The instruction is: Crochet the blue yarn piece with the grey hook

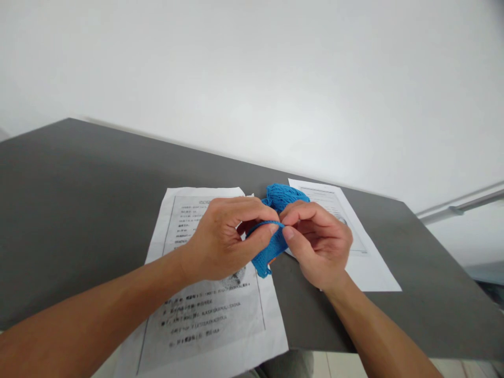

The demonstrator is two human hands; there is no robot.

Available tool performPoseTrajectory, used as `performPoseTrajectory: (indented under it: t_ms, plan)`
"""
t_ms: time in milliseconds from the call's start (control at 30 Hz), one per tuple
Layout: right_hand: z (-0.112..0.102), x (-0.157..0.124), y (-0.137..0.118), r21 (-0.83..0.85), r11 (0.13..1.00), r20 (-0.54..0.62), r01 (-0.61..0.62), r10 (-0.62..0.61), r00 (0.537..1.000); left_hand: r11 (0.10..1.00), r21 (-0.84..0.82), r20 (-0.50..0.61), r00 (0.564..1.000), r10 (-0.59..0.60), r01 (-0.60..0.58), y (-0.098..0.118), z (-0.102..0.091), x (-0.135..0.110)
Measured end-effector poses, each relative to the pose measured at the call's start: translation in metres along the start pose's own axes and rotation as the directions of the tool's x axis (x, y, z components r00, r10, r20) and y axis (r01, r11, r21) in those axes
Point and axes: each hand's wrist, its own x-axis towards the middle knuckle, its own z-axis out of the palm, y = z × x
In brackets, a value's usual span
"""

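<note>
Between my hands is a small blue crocheted piece [262, 261], its upper edge curving across my fingers and its lower part hanging down. My left hand [226, 236] pinches that edge between thumb and fingers. From the other side, my right hand [318, 239] closes thumb and index finger on the same edge, with the fingertips of both hands almost touching. A bit of orange shows low on the piece; what it belongs to is hidden. Just behind the hands lies a ball of blue yarn [286, 195].
A printed sheet [212, 315] lies beneath my left arm, reaching the front edge of the dark grey table [110, 210]. Another printed sheet [374, 270] lies to the right, partly behind my right hand. A white wall [252, 84] stands along the table's back edge.
</note>
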Motion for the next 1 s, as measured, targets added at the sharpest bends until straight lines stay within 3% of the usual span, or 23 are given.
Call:
performPoseTrajectory:
  t_ms: [133,300,433,1000]
  plan:
    - [0.0013,0.0011,-0.0024,-0.029,0.999,-0.018,-0.035,0.035,0.999,0.998,-0.023,0.017,0.999,-0.051,0.051,0.0000,0.0014,0.0005]
    - [0.0016,0.0014,-0.0042,-0.096,0.993,-0.083,-0.065,0.057,0.995,0.946,-0.165,0.090,0.959,-0.267,0.279,-0.0001,0.0029,0.0004]
    - [0.0014,0.0019,-0.0050,-0.116,0.990,-0.105,-0.075,0.063,0.992,0.891,-0.267,0.097,0.930,-0.355,0.368,0.0002,0.0034,0.0006]
    - [0.0010,0.0011,-0.0058,-0.085,0.994,-0.072,-0.066,0.059,0.996,0.967,-0.124,0.005,0.974,-0.226,0.225,0.0012,0.0031,0.0025]
